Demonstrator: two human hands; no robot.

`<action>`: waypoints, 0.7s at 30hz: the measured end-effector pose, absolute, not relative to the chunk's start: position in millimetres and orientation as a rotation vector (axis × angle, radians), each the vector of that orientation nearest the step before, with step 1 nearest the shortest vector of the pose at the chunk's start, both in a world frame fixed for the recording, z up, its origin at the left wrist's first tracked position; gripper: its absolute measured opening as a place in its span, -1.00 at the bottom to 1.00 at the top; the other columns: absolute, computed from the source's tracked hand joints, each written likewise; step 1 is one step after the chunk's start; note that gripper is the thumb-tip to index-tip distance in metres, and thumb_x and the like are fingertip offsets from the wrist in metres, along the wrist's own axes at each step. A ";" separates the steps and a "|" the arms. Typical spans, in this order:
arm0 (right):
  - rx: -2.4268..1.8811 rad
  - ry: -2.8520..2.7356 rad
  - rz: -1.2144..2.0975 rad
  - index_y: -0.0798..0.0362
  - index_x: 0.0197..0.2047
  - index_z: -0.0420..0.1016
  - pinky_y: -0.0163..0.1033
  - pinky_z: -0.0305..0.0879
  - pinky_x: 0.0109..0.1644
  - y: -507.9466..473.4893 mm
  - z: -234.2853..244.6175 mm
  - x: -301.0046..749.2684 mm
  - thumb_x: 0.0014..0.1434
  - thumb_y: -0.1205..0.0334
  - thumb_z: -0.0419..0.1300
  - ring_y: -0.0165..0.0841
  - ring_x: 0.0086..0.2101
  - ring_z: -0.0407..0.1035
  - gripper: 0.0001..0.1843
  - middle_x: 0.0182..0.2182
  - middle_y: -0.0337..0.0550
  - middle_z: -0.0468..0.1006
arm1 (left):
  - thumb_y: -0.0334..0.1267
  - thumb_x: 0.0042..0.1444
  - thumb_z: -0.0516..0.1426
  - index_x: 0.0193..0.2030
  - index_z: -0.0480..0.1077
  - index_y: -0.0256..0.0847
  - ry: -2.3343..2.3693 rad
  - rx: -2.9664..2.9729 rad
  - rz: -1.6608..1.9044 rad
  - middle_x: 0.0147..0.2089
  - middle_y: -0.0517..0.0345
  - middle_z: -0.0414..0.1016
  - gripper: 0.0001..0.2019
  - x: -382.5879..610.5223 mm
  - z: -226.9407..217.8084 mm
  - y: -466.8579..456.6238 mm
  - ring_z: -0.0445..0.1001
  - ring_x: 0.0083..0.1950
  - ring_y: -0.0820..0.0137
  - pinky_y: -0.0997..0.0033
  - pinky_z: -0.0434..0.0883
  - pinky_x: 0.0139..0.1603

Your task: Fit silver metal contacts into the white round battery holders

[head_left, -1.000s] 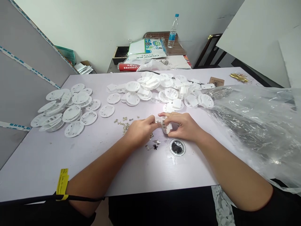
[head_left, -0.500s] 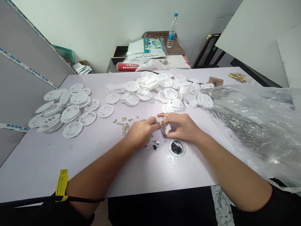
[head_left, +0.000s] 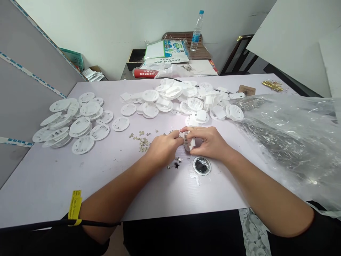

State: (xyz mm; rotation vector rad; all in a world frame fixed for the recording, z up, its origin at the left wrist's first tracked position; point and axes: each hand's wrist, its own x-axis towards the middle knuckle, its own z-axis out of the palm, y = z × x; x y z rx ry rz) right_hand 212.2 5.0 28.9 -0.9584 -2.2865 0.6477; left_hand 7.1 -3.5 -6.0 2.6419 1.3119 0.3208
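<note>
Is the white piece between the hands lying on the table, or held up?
Held up: the left hand and right hand pinch the white plastic piece.

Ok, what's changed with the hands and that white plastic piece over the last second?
Both hands stayed on the white plastic piece, and nothing was let go or newly picked up. The piece turned slightly between them, its small metal parts now facing the left hand, while the right hand shifted slightly rightward. The loose metal clips, white plastic discs and round black-centred ring stayed put.
</note>
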 end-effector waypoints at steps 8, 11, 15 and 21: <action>-0.961 -2.266 0.635 -0.03 -0.46 0.42 -0.22 0.48 -0.20 5.3 27.8 211.4 -0.12 0.50 0.25 -0.09 0.02 0.53 -0.78 -0.54 -0.29 0.46 | -0.51 0.06 0.04 -0.02 0.49 -0.09 1.343 2.640 0.230 -0.18 0.10 0.37 -0.60 11.9 1.2 -4.6 0.17 -0.54 0.49 0.35 -0.05 -0.54; -0.972 -2.234 0.666 -0.03 -0.46 0.42 -0.22 0.49 -0.17 5.5 26.1 211.6 -0.13 0.49 0.26 -0.10 0.03 0.52 -0.78 -0.52 -0.29 0.48 | -0.50 0.10 0.02 -0.02 0.48 -0.12 1.356 2.651 0.199 -0.14 0.08 0.38 -0.63 14.9 6.0 -6.9 0.22 -0.53 0.48 0.35 -0.05 -0.54; -0.984 -2.239 0.657 -0.04 -0.45 0.44 -0.21 0.49 -0.18 6.3 25.1 213.4 -0.13 0.48 0.27 -0.10 0.03 0.53 -0.79 -0.52 -0.29 0.49 | -0.49 0.11 0.03 -0.01 0.46 -0.15 1.348 2.669 0.205 -0.10 0.05 0.40 -0.64 16.0 7.0 -8.3 0.26 -0.51 0.48 0.36 -0.06 -0.53; -1.043 -2.199 0.682 0.00 -0.38 0.49 -0.25 0.48 -0.31 7.0 27.3 218.3 -0.11 0.42 0.32 -0.14 -0.10 0.57 -0.81 -0.29 -0.19 0.63 | -0.53 0.10 0.00 -0.09 0.51 -0.12 1.242 2.672 0.343 -0.17 0.11 0.40 -0.63 5.4 -0.5 -5.3 0.24 -0.49 0.49 0.38 -0.02 -0.52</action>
